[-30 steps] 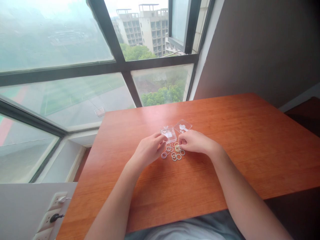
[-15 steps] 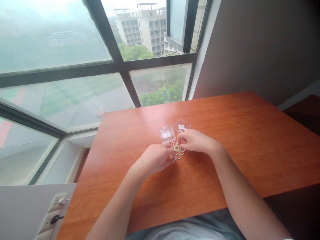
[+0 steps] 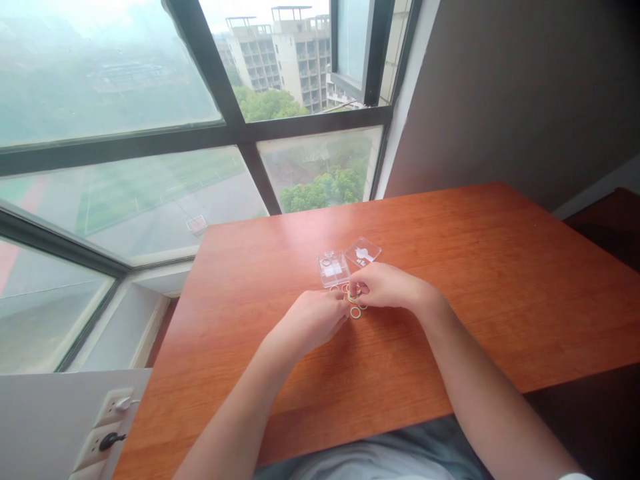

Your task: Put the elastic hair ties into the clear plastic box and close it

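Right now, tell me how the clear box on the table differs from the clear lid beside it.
The clear box is divided into compartments, while the clear lid is a flat sheet.
The box has a ring in its far left part; the lid shows a white mark and no ring.
The box sits left of the lid.
Both are see-through and lie on the table.
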A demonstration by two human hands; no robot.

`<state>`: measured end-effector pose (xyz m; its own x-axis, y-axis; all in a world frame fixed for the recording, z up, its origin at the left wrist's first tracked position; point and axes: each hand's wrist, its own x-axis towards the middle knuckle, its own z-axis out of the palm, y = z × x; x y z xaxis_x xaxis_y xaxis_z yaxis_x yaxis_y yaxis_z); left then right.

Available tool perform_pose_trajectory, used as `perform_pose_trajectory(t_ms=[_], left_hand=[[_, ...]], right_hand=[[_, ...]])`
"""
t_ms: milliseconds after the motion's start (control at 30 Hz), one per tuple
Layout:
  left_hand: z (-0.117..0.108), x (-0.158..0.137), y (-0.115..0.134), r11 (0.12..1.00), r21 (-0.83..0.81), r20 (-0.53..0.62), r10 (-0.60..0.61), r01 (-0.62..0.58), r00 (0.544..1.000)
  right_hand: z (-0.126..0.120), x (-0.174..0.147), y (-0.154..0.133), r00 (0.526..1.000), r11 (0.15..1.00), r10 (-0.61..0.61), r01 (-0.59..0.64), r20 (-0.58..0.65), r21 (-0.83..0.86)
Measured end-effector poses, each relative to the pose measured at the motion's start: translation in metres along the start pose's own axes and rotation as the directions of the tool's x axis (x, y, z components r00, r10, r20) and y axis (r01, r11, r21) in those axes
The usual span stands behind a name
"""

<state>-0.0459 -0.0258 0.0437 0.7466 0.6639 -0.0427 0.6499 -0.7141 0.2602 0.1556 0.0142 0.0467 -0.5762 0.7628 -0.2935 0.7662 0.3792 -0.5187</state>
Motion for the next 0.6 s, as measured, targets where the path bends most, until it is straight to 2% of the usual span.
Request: perform_pose_trajectory(t_ms=[167, 333, 467, 600], left_hand=[[0.002, 0.001, 0.002, 1.000, 0.011, 0.020, 0.005, -0.005, 1.000], [-0.002, 0.002, -0.007, 0.993, -0.116, -0.020, -0.024, 0.022, 1.000], [-0.005, 0.003, -0.025, 0.964, -0.252, -0.115, -0.114, 0.082, 0.987], [-0.007, 0.010, -0.048, 0.933, -0.339, -0.269, -0.222, 0.124, 0.937]], right_hand=[[0.003, 0.002, 0.002, 1.000, 0.999, 0.019, -0.019, 0.007, -0.027], [0.003, 0.002, 0.003, 1.000, 1.000, -0.008, 0.008, 0.008, -0.001], [0.000, 0.001, 0.000, 1.000, 1.000, -0.004, 0.004, -0.006, -0.011], [-0.004, 0.000, -0.004, 1.000, 1.000, 0.006, -0.007, -0.019, -0.027]])
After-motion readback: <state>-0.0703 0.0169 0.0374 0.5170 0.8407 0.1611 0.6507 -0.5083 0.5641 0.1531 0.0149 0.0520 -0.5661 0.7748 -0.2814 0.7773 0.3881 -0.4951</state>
